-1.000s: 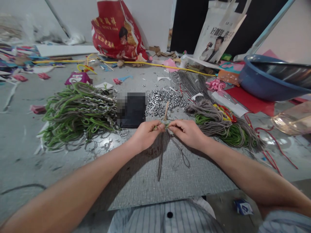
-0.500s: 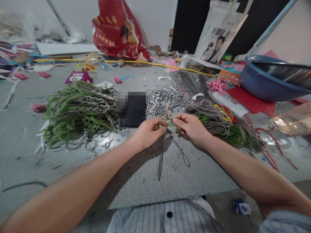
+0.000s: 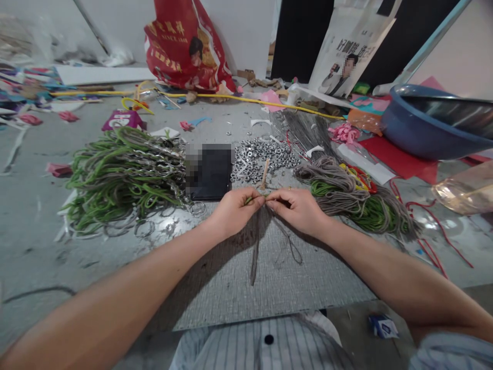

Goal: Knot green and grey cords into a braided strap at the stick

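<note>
My left hand (image 3: 239, 208) and my right hand (image 3: 295, 208) meet fingertip to fingertip over the front of the table. Both pinch a thin green and grey cord (image 3: 251, 199), most of it hidden by the fingers. Grey cord ends (image 3: 254, 257) hang below the left fingers, and a grey loop (image 3: 295, 252) lies under the right hand. Just behind the fingertips a small wooden stick (image 3: 265, 173) stands up. Beyond it metal nuts (image 3: 265, 155) are spread in a pile. A black phone-like slab (image 3: 211, 173) lies left of them.
At left lies a heap of green and grey cords with metal chains and rings (image 3: 119, 180). Cord bundles (image 3: 358, 198) lie at right, near a blue basin (image 3: 427, 123). A red bag (image 3: 185, 46) and a white bag (image 3: 342, 56) stand behind a yellow cable (image 3: 239, 100).
My right hand has moved left and closed in on the left fingertips, covering the green cord that showed between them. The left hand has stayed almost in place.
</note>
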### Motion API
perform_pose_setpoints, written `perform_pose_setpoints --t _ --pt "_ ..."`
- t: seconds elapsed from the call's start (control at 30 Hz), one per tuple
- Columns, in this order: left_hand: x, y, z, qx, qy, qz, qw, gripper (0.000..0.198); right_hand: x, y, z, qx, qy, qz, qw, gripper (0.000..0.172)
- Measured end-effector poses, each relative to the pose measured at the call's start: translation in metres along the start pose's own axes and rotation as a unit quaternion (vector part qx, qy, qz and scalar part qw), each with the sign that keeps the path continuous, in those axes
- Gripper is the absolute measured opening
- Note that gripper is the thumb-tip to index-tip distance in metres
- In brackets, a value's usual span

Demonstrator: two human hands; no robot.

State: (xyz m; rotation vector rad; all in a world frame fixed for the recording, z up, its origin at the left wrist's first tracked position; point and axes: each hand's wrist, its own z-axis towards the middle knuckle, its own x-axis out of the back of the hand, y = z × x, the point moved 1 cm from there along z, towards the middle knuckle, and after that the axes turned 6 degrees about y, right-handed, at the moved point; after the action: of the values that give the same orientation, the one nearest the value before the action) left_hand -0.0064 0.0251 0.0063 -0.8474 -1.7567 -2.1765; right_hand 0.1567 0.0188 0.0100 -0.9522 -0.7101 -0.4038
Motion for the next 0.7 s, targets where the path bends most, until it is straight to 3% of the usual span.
perform_pose_setpoints --t 0.23,0.33,0.47,0.7 --pt "0.0 -0.001 -0.005 -0.02 0.007 0.047 0.999 0.013 0.003 0.003 -0.002 -0.007 -0.037 -0.053 0.998 0.014" --pt "0.001 0.0 -0.007 -0.032 0.016 0.133 0.99 0.016 0.004 0.007 -0.001 0.0 -0.015 -0.075 0.997 0.013" --pt "0.001 0.0 -0.009 -0.043 -0.005 0.248 0.968 0.021 0.004 0.011 0.002 0.064 0.004 -0.068 0.996 0.012" --pt "-0.002 0.0 -0.008 -0.053 -0.053 0.33 0.941 0.026 0.002 0.01 -0.001 0.06 -0.087 -0.124 0.987 0.008"
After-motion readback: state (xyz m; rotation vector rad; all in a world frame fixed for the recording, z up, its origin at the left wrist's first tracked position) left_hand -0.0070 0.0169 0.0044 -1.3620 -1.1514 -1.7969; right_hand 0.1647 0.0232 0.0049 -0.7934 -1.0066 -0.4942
